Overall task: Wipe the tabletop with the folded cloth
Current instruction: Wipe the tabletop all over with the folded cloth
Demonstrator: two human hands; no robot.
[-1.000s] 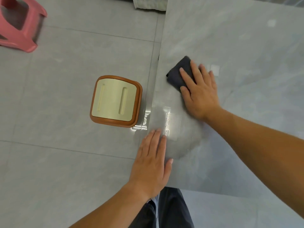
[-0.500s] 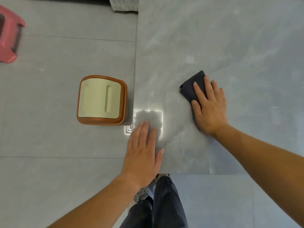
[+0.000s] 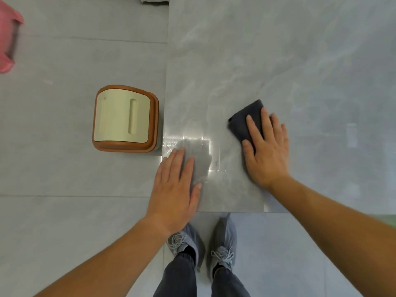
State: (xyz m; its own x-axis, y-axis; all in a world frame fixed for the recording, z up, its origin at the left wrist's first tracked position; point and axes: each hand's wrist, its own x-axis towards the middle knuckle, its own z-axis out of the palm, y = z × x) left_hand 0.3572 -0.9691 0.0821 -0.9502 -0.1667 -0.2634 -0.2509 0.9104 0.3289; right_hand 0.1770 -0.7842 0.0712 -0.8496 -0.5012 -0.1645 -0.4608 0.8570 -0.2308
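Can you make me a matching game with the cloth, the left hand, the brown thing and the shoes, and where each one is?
Things:
1 cloth
2 left hand
3 brown and cream object
4 shoes

Places:
A on the floor, left of the table
B under the right hand
C flat on the table's near-left corner
D on the floor by the table's near edge

Pairs: 1-B, 2-C, 3-A, 4-D

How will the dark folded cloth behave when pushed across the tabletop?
The dark cloth probably slides easily, since the tabletop looks glossy. It seems soft and floppy, lying flat under the open right hand; lifted by one corner, it would likely unfold.
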